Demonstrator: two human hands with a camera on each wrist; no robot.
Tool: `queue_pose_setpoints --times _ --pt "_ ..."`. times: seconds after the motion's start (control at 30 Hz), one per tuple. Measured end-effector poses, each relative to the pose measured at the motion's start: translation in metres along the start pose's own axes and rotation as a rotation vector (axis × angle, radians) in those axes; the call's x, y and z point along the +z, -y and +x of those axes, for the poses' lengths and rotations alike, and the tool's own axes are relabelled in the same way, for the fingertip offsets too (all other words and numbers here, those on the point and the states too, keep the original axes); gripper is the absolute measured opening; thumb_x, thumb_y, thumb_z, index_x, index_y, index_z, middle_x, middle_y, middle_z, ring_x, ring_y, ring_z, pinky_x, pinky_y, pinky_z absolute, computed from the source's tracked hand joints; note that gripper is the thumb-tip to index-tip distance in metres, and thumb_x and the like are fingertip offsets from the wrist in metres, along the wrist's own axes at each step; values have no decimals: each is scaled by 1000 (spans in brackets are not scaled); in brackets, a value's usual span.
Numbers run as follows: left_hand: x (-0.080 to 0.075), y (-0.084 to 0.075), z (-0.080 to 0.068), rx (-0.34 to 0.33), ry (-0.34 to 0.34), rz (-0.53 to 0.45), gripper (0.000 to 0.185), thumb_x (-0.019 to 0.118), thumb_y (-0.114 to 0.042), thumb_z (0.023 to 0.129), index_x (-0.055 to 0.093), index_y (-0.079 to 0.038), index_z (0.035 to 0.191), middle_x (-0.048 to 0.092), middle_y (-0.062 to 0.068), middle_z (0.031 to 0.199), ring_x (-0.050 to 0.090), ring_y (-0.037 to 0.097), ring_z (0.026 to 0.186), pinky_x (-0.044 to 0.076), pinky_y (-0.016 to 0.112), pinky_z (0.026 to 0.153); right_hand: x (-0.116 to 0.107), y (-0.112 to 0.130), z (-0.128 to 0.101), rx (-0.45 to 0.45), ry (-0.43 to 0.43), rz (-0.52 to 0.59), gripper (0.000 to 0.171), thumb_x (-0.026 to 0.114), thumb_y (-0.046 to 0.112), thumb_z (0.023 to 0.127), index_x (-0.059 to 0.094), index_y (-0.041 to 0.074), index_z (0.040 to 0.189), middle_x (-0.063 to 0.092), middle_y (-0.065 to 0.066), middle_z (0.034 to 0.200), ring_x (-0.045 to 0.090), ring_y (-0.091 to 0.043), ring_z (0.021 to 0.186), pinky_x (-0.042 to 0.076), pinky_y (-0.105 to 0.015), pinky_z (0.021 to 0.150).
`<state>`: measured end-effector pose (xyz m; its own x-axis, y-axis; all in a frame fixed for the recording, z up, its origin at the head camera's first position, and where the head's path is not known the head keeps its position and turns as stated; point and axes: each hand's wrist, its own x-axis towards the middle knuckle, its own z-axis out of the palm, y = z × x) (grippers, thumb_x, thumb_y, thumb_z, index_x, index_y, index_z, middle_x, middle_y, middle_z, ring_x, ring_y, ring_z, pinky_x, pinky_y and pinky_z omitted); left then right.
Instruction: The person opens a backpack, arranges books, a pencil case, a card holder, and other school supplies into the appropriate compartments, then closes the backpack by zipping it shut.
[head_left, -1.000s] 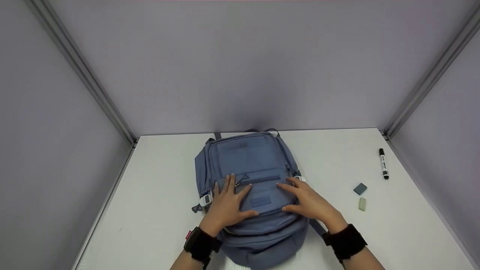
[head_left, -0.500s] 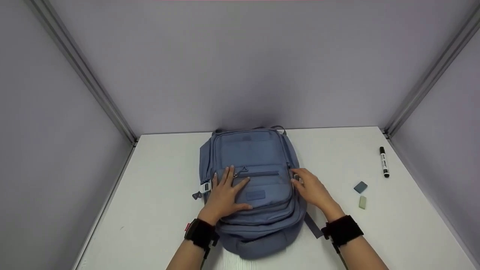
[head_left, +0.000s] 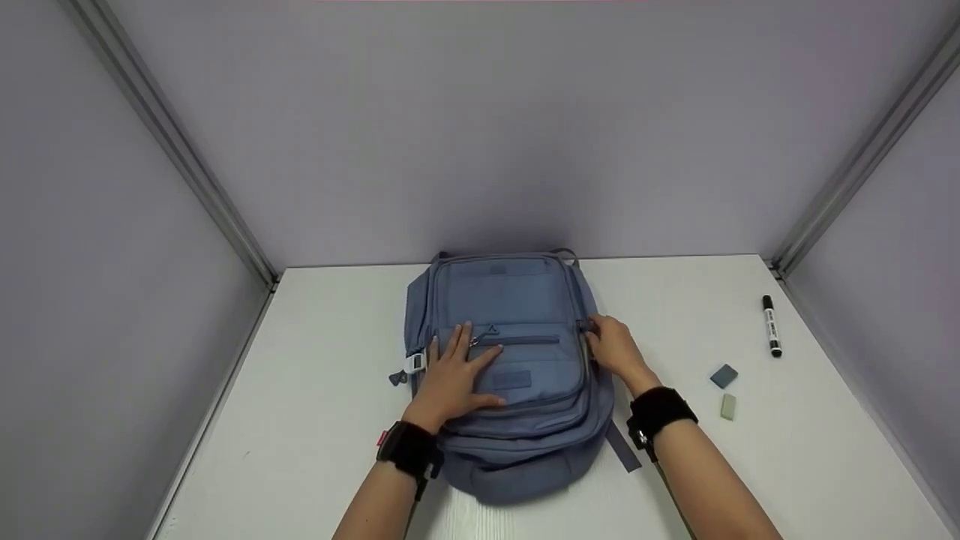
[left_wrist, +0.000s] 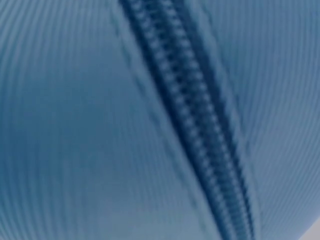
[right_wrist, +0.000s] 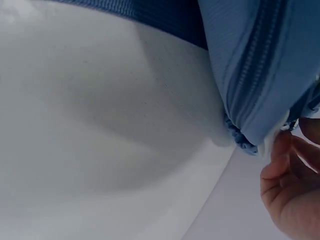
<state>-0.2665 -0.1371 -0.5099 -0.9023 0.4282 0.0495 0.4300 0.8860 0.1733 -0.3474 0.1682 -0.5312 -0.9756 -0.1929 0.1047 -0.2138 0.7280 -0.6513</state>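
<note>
White worktop (head_left: 315, 420) carries a blue backpack (head_left: 510, 300); left hand (head_left: 454, 375) lies flat on it, right hand (head_left: 615, 349) curls at its side, grip hidden.

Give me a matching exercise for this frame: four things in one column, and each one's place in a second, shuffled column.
Things:
1. left hand
2. right hand
3. black marker
4. two small erasers

Places:
A. on the table by the right wall
B. flat on the backpack's front pocket
C. on the table between backpack and marker
D. at the backpack's right edge

Pairs: 1-B, 2-D, 3-A, 4-C
</note>
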Motion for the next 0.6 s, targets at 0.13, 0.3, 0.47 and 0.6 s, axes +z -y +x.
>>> queue_pose_setpoints --times 0.13,0.3,0.47,0.6 --pt "1 -1 0 1 -1 5 92 60 -77 75 36 -33 152 9 23 160 7 38 147 11 65 110 1 0 3 21 -18 -30 32 55 -3 94 56 -17 123 61 -33 113 59 -45 108 46 -51 92" --pt "2 -1 0 3 -20 12 91 62 -76 75 38 -32 151 10 24 159 9 40 147 12 65 109 3 2 -1 -52 -34 -87 26 55 -2 95 60 -15 117 62 -31 111 59 -45 107 46 -51 92" --pt "2 -1 -2 8 -36 3 91 63 -75 75 40 -30 151 12 25 159 11 41 146 13 66 108 3 2 -6 -128 -90 -167 18 62 -1 92 68 -11 106 63 -23 93 63 -40 91 50 -48 81" --pt "2 -3 -2 0 -30 2 90 63 -74 76 40 -30 151 12 25 159 11 41 146 15 66 108 0 2 -12 -133 -122 -210 14 64 -2 91 74 -7 99 59 -14 80 63 -32 77 52 -43 69"
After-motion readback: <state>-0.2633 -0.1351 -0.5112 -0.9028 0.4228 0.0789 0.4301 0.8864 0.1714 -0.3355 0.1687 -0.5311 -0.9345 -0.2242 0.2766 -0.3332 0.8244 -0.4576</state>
